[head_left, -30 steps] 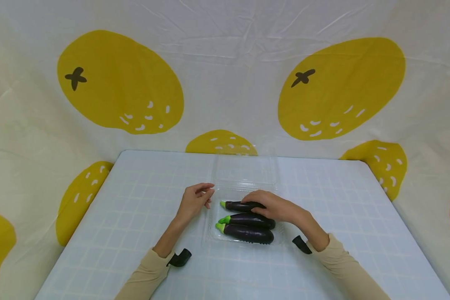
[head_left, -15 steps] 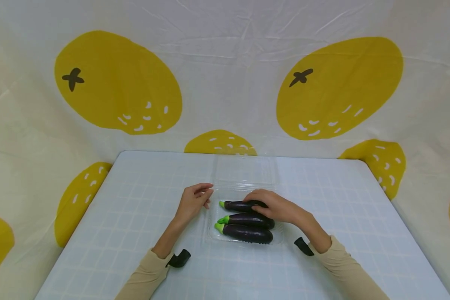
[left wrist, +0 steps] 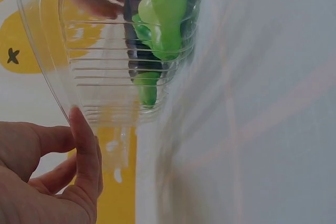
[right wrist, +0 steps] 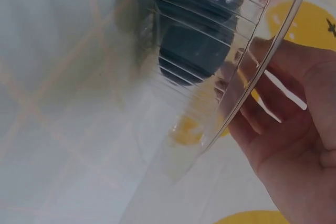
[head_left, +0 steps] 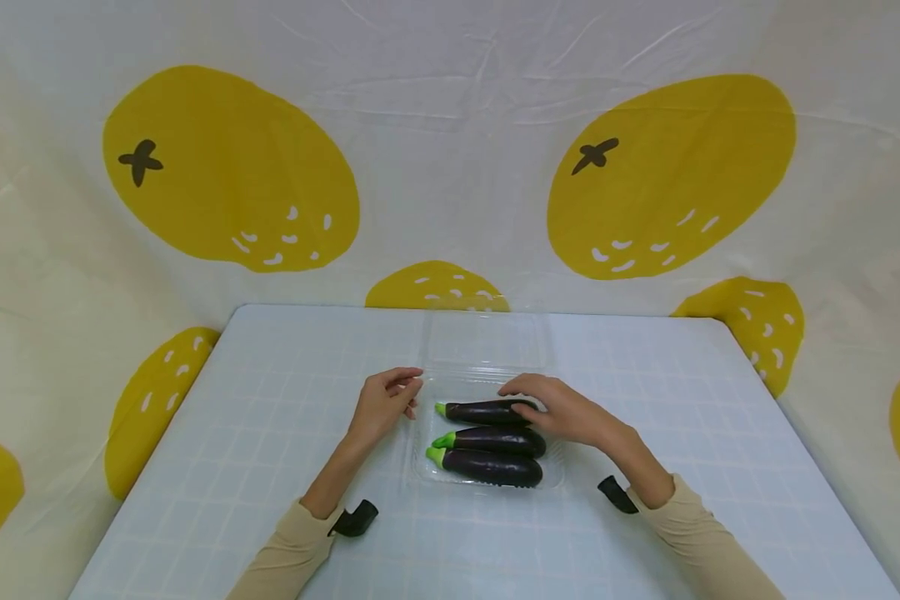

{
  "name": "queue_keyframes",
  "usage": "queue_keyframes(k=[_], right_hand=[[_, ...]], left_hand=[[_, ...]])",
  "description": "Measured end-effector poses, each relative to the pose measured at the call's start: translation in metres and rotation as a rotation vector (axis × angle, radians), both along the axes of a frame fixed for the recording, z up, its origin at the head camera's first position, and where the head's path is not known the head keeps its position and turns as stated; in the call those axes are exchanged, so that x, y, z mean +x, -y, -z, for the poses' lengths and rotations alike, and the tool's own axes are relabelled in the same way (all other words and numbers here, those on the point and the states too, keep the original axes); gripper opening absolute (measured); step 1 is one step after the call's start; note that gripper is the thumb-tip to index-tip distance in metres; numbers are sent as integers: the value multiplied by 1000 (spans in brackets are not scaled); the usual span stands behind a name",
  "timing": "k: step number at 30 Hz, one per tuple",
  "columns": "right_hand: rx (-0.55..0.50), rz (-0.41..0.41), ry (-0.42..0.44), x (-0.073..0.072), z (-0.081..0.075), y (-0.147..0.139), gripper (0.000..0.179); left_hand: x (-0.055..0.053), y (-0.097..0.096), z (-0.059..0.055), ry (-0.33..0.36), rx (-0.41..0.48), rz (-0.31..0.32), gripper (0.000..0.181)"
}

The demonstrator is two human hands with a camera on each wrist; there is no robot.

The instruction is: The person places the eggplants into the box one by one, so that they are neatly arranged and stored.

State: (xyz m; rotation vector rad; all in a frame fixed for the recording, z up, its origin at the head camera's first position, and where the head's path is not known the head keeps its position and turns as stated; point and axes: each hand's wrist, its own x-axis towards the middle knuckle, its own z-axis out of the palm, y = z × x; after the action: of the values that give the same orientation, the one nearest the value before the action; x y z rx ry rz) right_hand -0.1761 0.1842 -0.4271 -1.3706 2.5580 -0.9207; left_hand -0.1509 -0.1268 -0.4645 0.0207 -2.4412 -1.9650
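Observation:
Three dark purple eggplants lie side by side in a clear plastic clamshell container (head_left: pixel 461 388), green stems toward the left. My right hand (head_left: pixel 562 408) is over the blunt end of the back eggplant (head_left: pixel 480 412), fingers and thumb spread around it and partly hiding it. In the right wrist view its fingers reach over the container's rim (right wrist: pixel 275 43). The middle eggplant (head_left: pixel 495 442) and front eggplant (head_left: pixel 491 469) lie nearer. My left hand (head_left: pixel 378 408) stays at the container's left side, a loosely bent fingertip right at the rim in the left wrist view.
The container's lid (head_left: pixel 487 337) stands open at the back, toward the far table edge. A pale checked cloth (head_left: pixel 285 417) covers the table. Behind hangs a white curtain (head_left: pixel 450 167) with yellow fruit prints. Black wrist cameras sit at both sleeves.
My right hand has drawn slightly right, its fingers spreading and uncovering more of the back eggplant. The left hand keeps its place. The view has shifted a little.

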Motion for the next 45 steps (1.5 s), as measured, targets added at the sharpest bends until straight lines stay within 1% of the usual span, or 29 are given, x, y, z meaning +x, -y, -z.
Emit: queue_keyframes(k=[3, 9, 12, 16, 18, 20, 24, 28, 31, 35, 37, 41, 45], right_hand=[[-22, 30, -3, 0, 0, -4, 27], [-68, 124, -14, 0, 1, -13, 29], [-107, 168, -74, 0, 3, -17, 30], [-141, 221, -189, -3, 8, -22, 31], [-155, 255, -216, -4, 10, -24, 32], [-170, 292, -225, -6, 12, -27, 32], [-200, 371, -215, -9, 15, -31, 33], [-226, 434, -195, -14, 18, -33, 36], [-237, 478, -175, -18, 22, -34, 38], [-249, 534, -125, -23, 28, -34, 41], [-261, 553, -95, -25, 30, -34, 43], [-275, 566, -46, -29, 34, -34, 45], [-255, 583, 7, -31, 36, -33, 46]], left_hand=[[0, 1, 0, 9, -11, -4, 26], [-1, 4, -1, 17, -29, 1, 28], [-2, 4, -3, 20, -50, 4, 29], [-5, 4, -7, 35, -88, -12, 30], [-8, 3, -8, 44, -118, -25, 30], [-10, 3, -9, 47, -157, -35, 32], [-17, 2, -10, 24, -216, -44, 33], [-23, 1, -11, 1, -235, -39, 34], [-27, 0, -12, 22, -250, -32, 37], [-33, -2, -13, 55, -246, -26, 41], [-36, -2, -13, 57, -240, -27, 42], [-41, -2, -12, 48, -231, -25, 42], [-45, -2, -11, 30, -196, -18, 42]])
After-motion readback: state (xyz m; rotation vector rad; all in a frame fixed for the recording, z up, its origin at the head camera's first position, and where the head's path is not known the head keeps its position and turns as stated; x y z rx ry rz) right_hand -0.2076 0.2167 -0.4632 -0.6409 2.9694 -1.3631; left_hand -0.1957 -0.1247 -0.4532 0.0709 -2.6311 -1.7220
